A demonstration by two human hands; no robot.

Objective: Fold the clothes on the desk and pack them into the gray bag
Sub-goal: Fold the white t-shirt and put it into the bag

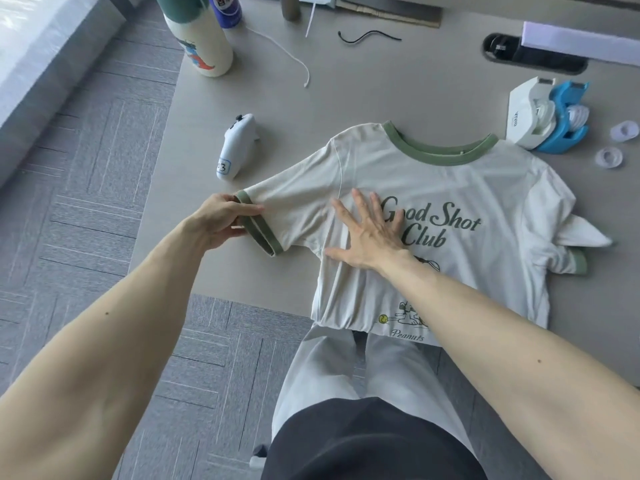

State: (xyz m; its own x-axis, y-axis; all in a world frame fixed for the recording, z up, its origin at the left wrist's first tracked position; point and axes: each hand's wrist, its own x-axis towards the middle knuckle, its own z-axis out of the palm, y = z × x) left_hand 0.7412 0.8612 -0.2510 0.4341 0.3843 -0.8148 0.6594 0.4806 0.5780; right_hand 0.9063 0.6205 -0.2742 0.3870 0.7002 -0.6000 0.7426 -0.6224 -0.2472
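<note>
A cream shirt (450,188) with a green collar lies face up on the desk (381,88), at the near edge, its hem drooping just over that edge. The green print across the chest reads "Good Shot Club".

The person's left hand (221,218) pinches the green cuff (259,233) of the sleeve on the left, thumb on top and fingers beneath, and holds the sleeve stretched out to the left beyond the desk's edge. The right hand (370,237) lies flat on the chest of the shirt, fingers spread wide, partly covering the first letters of the print. The sleeve on the right (568,251) is bunched and crumpled against the body of the shirt, its green cuff showing at the right side.

A white controller (237,147) lies on the desk just left of the shirt's shoulder. Farther off at the left stands a cream bottle (202,43), with a blue can (225,10) behind it. A white cord (291,55) and a black cord (367,36) lie at the far side. At the right, touching the shirt's shoulder, sit a white tape dispenser (526,112) and a blue one (564,126), with two clear tape cores (608,156) beside them.
</note>
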